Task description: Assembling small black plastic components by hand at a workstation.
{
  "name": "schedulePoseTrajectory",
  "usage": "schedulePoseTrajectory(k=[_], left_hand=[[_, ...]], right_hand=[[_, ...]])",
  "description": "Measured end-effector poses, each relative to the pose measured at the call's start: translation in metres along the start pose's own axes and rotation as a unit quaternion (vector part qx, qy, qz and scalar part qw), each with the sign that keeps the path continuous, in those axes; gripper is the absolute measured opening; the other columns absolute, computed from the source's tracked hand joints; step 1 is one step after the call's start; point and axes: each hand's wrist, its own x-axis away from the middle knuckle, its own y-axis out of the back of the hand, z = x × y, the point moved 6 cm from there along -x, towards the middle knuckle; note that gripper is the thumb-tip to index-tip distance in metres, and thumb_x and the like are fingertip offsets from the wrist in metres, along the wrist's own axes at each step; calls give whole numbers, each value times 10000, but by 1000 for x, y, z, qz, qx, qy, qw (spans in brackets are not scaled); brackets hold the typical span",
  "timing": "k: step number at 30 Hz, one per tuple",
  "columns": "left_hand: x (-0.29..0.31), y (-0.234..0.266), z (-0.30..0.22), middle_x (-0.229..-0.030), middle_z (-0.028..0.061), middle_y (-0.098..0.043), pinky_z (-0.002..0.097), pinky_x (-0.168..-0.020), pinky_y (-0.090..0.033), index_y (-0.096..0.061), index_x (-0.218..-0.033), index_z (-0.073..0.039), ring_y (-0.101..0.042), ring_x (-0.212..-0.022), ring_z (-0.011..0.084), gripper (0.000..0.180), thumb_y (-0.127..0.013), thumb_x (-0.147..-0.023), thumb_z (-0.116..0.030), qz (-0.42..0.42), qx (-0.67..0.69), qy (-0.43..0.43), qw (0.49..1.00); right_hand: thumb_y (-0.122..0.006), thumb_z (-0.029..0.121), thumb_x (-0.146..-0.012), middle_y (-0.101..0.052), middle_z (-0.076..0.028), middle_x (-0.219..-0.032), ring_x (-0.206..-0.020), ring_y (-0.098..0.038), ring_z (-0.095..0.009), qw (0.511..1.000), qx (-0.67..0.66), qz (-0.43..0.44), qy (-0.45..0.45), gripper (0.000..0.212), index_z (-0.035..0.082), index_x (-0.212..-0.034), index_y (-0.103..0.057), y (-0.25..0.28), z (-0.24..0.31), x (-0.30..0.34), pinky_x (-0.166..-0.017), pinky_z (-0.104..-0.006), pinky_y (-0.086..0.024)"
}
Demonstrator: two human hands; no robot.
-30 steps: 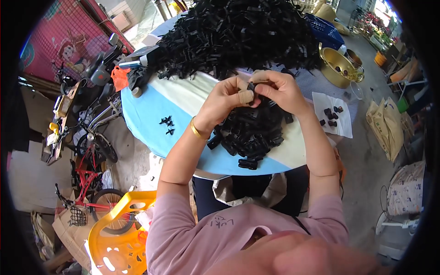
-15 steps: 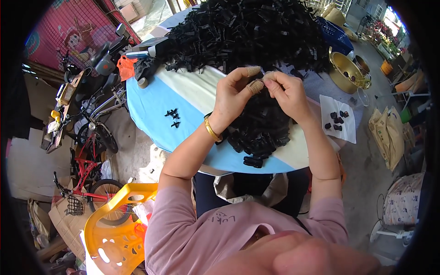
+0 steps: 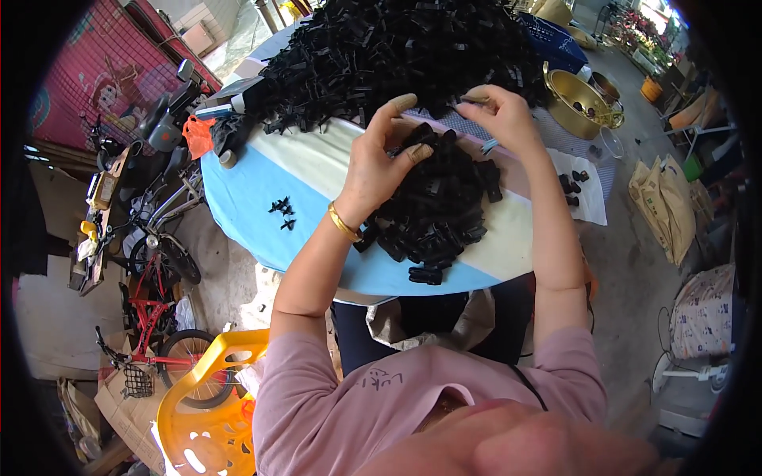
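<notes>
A small heap of black plastic pieces (image 3: 432,202) lies on the striped cloth in front of me. Over its upper left side is my left hand (image 3: 377,159), thumb and forefinger spread apart, both tips wrapped in tan covers. Black pieces show behind that gap, and none is plainly gripped. My right hand (image 3: 504,119) is farther right, near the edge of a big pile of black parts (image 3: 397,55). Its thumb and forefinger are pinched close together, with something small and dark at the tips that is too small to name.
Several small black bits (image 3: 282,208) lie on the cloth (image 3: 246,190) at left. At right are a white sheet (image 3: 589,202) with black pieces, a brass-coloured pot (image 3: 575,119) and a blue basket (image 3: 556,44). A yellow chair (image 3: 210,412) stands at lower left, near bicycles.
My hands, together at the fingertips before, are now apart. The right one has moved up toward the big pile, and the left has opened over the small heap. The whole view has shifted slightly.
</notes>
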Motion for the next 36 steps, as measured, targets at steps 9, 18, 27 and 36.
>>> schedulePoseTrajectory(k=[9, 18, 27, 36], left_hand=[[2, -17, 11, -1069, 74, -580, 298, -911, -395, -540, -1115, -24, -518, -1046, 173, 464, -722, -694, -94, 242, -55, -59, 967], [-9, 0, 23, -1292, 131, -409, 345, -973, -371, -265, -1343, -53, -436, -1163, 206, 813, -727, -674, -23, 44, 15, -45, 998], [-3, -3, 10, -1221, 134, -464, 292, -900, -426, -316, -1289, -17, -499, -1080, 176, 568, -593, -795, 14, 28, 136, -61, 988], [-2, -2, 15, -1144, 97, -514, 252, -849, -440, -378, -1236, -17, -533, -974, 130, 408, -511, -851, 3, 43, 164, -37, 985]], right_hand=[[-641, 240, -705, -633, -166, -854, -822, -609, -328, 915, 377, 17, -145, 252, 68, -889, -656, 1, -100, -23, -749, -415, -472], [-639, 187, -785, -620, -14, -798, -672, -536, -52, 974, -205, 87, -39, 262, -26, -936, -620, -45, 24, 13, -594, -200, -430], [-535, 150, -867, -471, 61, -670, -496, -345, 22, 920, -364, 127, -70, 182, 15, -980, -583, -55, 47, 29, -414, -129, -232], [-489, 136, -895, -472, 35, -662, -567, -379, -13, 961, -260, 74, 50, 189, 7, -983, -595, -50, 60, 35, -494, -147, -291]])
